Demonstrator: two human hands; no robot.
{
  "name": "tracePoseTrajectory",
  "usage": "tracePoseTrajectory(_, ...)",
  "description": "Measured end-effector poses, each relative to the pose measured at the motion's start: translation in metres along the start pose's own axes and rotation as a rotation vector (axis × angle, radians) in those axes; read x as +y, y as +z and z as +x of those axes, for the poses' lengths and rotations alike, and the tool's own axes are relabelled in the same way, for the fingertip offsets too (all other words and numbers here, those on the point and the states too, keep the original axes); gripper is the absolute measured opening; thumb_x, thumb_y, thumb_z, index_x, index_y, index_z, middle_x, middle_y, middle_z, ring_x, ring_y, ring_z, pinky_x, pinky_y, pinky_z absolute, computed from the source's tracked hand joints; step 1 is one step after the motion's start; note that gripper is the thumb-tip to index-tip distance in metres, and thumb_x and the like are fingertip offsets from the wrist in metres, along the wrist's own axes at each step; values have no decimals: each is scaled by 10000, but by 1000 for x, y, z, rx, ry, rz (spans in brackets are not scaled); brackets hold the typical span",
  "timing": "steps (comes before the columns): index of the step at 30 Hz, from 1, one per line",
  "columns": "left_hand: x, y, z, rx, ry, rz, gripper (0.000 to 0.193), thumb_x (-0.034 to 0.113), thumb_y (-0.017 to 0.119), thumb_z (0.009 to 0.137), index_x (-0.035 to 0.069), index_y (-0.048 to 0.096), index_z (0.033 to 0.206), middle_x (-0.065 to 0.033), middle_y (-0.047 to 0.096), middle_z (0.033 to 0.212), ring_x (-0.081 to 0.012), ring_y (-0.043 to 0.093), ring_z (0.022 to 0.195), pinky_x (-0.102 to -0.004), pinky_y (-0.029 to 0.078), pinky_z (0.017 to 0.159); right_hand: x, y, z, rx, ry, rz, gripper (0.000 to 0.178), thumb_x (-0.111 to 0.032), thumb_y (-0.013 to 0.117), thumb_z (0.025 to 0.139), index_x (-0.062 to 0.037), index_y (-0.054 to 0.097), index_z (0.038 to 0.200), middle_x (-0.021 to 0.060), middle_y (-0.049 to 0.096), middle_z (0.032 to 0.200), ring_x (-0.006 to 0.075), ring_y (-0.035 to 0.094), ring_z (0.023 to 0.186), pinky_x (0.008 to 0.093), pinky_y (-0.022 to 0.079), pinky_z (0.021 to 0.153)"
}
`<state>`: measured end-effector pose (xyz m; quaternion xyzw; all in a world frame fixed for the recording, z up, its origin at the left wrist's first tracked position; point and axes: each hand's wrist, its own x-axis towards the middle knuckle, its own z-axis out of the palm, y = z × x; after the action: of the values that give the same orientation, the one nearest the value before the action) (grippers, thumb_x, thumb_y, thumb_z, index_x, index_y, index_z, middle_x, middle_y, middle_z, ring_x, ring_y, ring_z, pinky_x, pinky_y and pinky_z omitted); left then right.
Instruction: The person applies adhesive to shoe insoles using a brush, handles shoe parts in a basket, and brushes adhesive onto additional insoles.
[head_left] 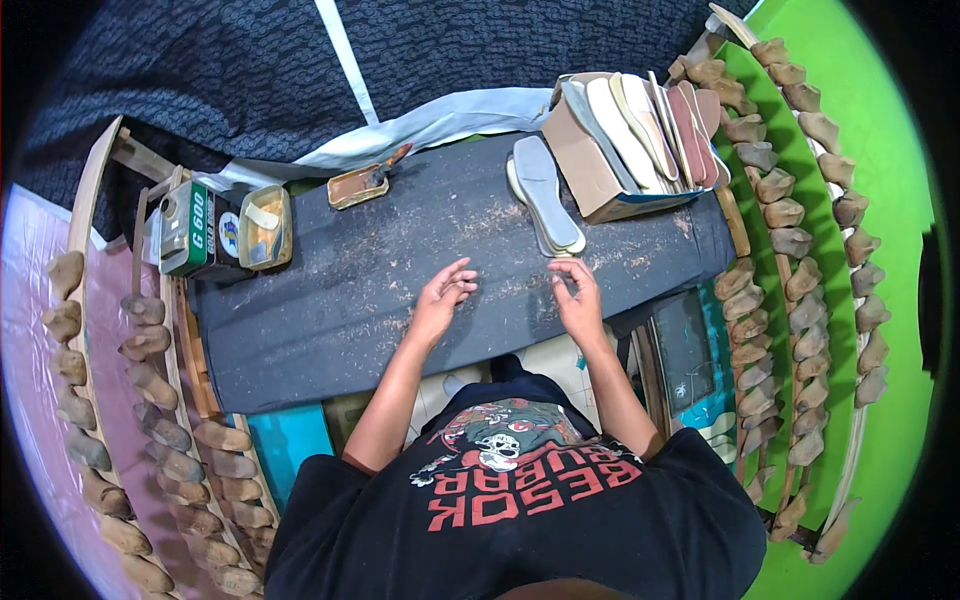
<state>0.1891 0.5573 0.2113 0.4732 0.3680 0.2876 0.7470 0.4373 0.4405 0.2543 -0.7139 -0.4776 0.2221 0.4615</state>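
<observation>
Over the near half of a dark cloth-covered table (330, 330), both of my hands are raised with nothing in them. My left hand (441, 299) has its fingers apart and slightly bent, turned inward. My right hand (577, 298) is likewise loosely spread, its fingertips just below the heel ends of a small stack of grey and cream insoles (543, 195). Whether the right fingertips touch the stack, I cannot tell. Behind that stack stands a cardboard box (590, 185) packed with upright insoles (625, 125) in grey, white, cream and reddish brown.
A shallow tray with a brush (358, 188) lies at the back. Far left are a green metal can (192, 230) and a plastic tub (266, 228) of yellowish glue-like stuff. Racks of wooden shoe lasts (150, 385) line the left, more lasts (785, 213) the right. Scraps litter the cloth.
</observation>
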Motion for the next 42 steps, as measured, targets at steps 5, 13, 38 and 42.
tracePoseTrajectory(5,9,46,53,-85,11,69,529,111,543,1026,30,438,1539,-105,610,1392,-165,628,1148,-292,491,989,10,-20,35,51,-141,-174,356,-24,667,835,-37,657,1191,168,584,1352,366,521,1281,433,400,1110)
tracePoseTrajectory(13,-4,105,148,-6,-9,246,637,94,587,983,6,368,1575,-84,580,1395,-145,630,1073,-264,501,907,30,-33,92,-249,-56,-327,729,-139,778,840,-10,438,1472,290,373,1572,449,382,1451,468,340,1200)
tracePoseTrajectory(38,37,111,102,205,368,16,464,217,587,1057,36,462,1465,-90,583,1351,-166,560,1214,-320,456,1039,3,-19,80,-818,-98,431,592,-131,593,1022,-16,264,1501,225,514,1443,280,459,1407,427,344,1159)
tracePoseTrajectory(42,46,87,77,-33,141,-266,562,277,548,1055,34,364,1527,-180,511,1503,-275,543,1348,-420,479,1083,-2,-2,76,-743,-80,261,342,-174,614,1031,-30,504,1321,79,651,1064,150,628,998,312,499,873)
